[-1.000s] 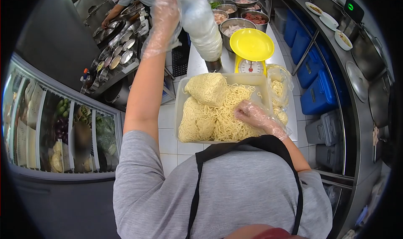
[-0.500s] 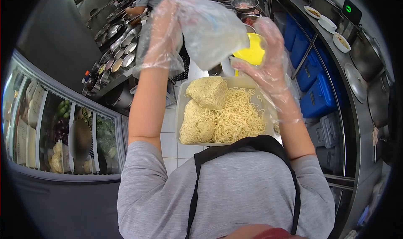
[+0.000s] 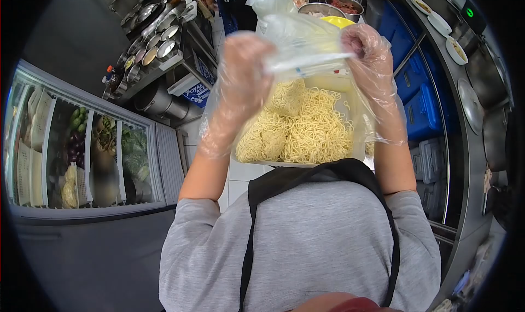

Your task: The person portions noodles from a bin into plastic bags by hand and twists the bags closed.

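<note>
A clear plastic bag (image 3: 309,41) is stretched between my hands, its edge pulled almost straight. My left hand (image 3: 246,65), in a thin clear glove and slightly blurred, is closed on the left end of that edge. On the opposite end, my gloved right hand (image 3: 369,57) grips the bag with curled fingers. Below them sits a translucent plastic container (image 3: 358,134) close to my apron. It holds loose yellow noodles (image 3: 320,128) on the right and noodle blocks (image 3: 260,139) on the left. The bag partly hides the container's far side.
Metal bowls of meat (image 3: 344,5) and a yellow bowl (image 3: 338,22) stand beyond the bag. A glass-topped fridge (image 3: 87,148) is at left, pans (image 3: 165,48) behind it. Blue bins (image 3: 424,112) and a shelf with plates (image 3: 456,50) line the right. Another person (image 3: 238,3) stands ahead.
The bag has come lower, with its edge now stretched between both hands. My right hand has gone from open beside the bag to gripping it. My left hand has moved down and right.
</note>
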`<state>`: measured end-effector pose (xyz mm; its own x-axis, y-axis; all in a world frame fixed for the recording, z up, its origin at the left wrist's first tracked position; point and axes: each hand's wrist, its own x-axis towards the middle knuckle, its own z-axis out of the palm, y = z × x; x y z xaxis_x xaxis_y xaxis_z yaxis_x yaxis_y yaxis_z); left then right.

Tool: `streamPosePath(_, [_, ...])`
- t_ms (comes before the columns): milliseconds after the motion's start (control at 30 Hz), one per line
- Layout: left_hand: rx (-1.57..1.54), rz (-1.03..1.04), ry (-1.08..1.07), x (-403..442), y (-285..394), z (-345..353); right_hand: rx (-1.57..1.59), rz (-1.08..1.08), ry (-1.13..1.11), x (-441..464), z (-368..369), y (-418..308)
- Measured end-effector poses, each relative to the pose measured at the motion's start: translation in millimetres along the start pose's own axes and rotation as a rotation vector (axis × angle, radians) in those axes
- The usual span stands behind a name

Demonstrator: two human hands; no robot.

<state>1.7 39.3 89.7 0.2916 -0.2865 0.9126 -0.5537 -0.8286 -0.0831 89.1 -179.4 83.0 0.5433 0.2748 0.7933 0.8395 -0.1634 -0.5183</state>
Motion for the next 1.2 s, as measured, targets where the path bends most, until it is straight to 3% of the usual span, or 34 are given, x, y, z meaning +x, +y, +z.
streamPosePath(33, [-0.003,-0.004,-0.004,-2,6,-5,0.000,0.006,-0.002,-6,-2,5])
streamPosePath(100, [-0.153,-0.019,-0.407,-9,24,-17,-0.036,0.139,-0.139,-17,-3,16])
streamPosePath(133, [0.012,-0.242,-0.544,-8,33,-20,-0.034,0.140,-0.145,-24,-1,23])
streamPosePath(167, [0.012,-0.248,-0.547,-12,30,-18,0.101,0.308,-0.344,-32,1,30])
streamPosePath(200, [-0.005,-0.474,-0.523,-21,22,-14,0.237,0.475,-0.540,-41,4,38])
streamPosePath(233, [0.055,-0.479,-0.517,-30,12,-14,0.373,0.644,-0.732,-51,9,46])
streamPosePath(300, [0.176,-0.491,-0.508,-47,-6,-13,-0.339,0.513,-1.009,-72,26,67])
streamPosePath(367, [-0.033,-0.523,-0.261,-50,-7,-19,-0.398,0.513,-1.037,-88,46,60])
streamPosePath(500, [-0.170,-0.620,-0.240,-57,-3,-18,-0.328,0.585,-1.103,-115,69,68])
streamPosePath(600, [-0.095,-0.536,-0.253,-66,-5,-17,-0.299,0.545,-1.266,-121,56,73])
streamPosePath(733, [-0.126,-0.621,-0.223,-76,0,-28,-0.089,0.535,-1.208,-91,12,61])
streamPosePath(833, [-0.170,-0.707,-0.216,-76,7,-29,-0.165,0.612,-1.239,-88,6,54])
streamPosePath(900, [-0.148,-0.587,-0.254,-71,12,-21,-0.400,0.562,-1.269,-105,28,59])
streamPosePath(967, [-0.138,-0.558,-0.263,-66,22,-10,-0.430,0.571,-1.226,-115,52,58])
streamPosePath(1033, [-0.310,-0.680,-0.375,-62,33,-9,-0.455,0.570,-1.185,-108,54,52])
streamPosePath(1100, [-0.304,-0.641,-0.447,-64,36,-14,-0.245,0.851,-1.149,-93,39,49])
streamPosePath(1133, [-0.477,-0.679,-0.687,-66,34,-19,-0.248,0.846,-1.149,-94,30,54])
streamPosePath(1167, [-0.651,-0.707,-0.926,-69,30,-22,0.093,0.924,-0.900,-96,19,61])
streamPosePath(1200, [-0.825,-0.472,-0.826,-76,25,-21,0.426,0.979,-0.634,-98,12,63])
